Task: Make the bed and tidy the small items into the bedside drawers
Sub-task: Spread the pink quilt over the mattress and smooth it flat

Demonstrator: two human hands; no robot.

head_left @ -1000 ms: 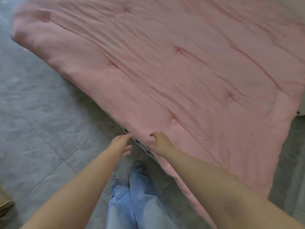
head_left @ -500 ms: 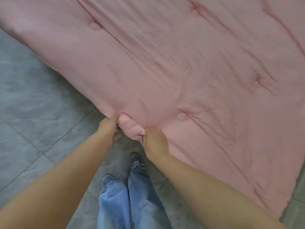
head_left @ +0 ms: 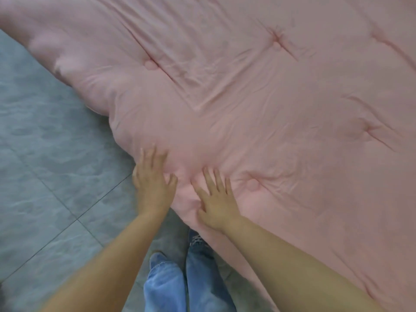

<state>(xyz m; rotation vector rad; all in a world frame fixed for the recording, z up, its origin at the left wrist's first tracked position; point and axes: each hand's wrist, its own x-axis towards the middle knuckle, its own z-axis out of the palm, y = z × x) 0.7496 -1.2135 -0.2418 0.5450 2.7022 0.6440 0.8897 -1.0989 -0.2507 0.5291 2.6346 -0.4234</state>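
Two bare hands lay flat on the near edge of a pale pink, tufted, padded quilt (head_left: 247, 97) that covered the bed and filled most of the head view. The left hand (head_left: 153, 185) rested palm-down at the quilt's rounded border, its fingers (head_left: 149, 157) straight and slightly spread, a little blurred, the thumb angled toward the other hand. The right hand (head_left: 217, 202) pressed palm-down just beside it, on the cloth, with fingers (head_left: 212, 177) straight and fanned apart; neither hand pinched or gripped any fabric. A round stitched tuft (head_left: 253, 184) dimpled the quilt close to the right hand's fingertips. The quilt's edge hung over the side of the bed toward a grey marbled tile floor (head_left: 49, 176). Below the forearms, two legs in blue denim jeans (head_left: 186, 282) stood on the tiles close against the hanging quilt, one dark shoe (head_left: 197, 238) showing.
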